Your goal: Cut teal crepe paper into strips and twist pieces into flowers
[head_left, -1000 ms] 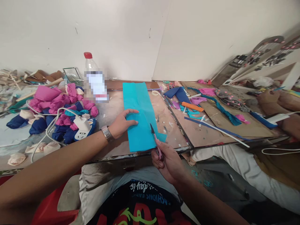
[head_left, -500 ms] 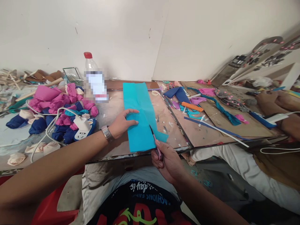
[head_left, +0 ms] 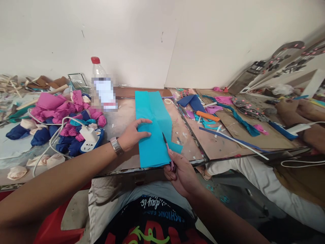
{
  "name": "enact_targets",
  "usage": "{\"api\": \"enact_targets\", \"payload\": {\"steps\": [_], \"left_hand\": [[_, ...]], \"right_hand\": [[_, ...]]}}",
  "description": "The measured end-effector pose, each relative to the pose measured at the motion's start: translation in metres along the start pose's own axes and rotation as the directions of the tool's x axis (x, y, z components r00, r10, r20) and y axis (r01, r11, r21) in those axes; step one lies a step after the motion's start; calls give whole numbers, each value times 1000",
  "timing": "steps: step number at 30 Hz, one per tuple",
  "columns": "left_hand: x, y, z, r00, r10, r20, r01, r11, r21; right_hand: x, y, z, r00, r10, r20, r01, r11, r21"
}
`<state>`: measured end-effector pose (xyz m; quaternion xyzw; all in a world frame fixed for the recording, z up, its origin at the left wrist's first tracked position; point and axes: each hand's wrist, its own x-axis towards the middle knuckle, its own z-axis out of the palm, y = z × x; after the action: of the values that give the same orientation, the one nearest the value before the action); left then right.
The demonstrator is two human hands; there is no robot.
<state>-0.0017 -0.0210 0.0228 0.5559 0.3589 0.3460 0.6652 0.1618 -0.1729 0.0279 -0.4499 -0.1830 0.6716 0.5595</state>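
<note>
A folded turquoise paper sheet [head_left: 152, 149] lies on the table in front of me, its lower end at the front edge. My left hand [head_left: 135, 135] rests on its left side, thumb and index finger stretched apart on top; the other fingers are partly hidden. In my right hand [head_left: 180, 169] is a pair of scissors [head_left: 166, 145] with pink handles, gripped at the table edge. Their dark blades point up and away, at a cut in the sheet's right side. A small flap of turquoise sticks out to the right of the blades.
Left are pink and navy fabric rosettes [head_left: 54, 106], a power strip [head_left: 87, 144] with white cable, a red-capped bottle [head_left: 95, 61] and a phone [head_left: 105, 93]. An orange cutter [head_left: 208, 116] and scraps lie right. Another person's hands [head_left: 291, 112] are at far right.
The turquoise sheet has shifted slightly right and toward me, and its right layer has bent outward. The scissors have moved only a little; my left hand stays on the sheet.
</note>
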Motion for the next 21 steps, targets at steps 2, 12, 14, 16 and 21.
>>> {"api": "enact_targets", "payload": {"steps": [2,12,14,16,21], "left_hand": [[0,0,0,1000,2,8,-2,1000,-18],[1,1,1,1000,-19,-12,19,998,-66],[1,1,1,999,-37,-33,35,997,-65],[2,0,1,998,-51,-44,47,996,-77],[1,0,1,999,-30,-24,28,996,-86]], "right_hand": [[0,0,0,1000,0,0,0,1000,-7],[-2,-2,1,1000,-3,31,4,999,-32],[-3,-2,0,999,-6,44,7,999,-31],[-4,-1,1,999,-14,46,15,1000,-21],[-3,0,2,999,-19,32,20,1000,-12]]}}
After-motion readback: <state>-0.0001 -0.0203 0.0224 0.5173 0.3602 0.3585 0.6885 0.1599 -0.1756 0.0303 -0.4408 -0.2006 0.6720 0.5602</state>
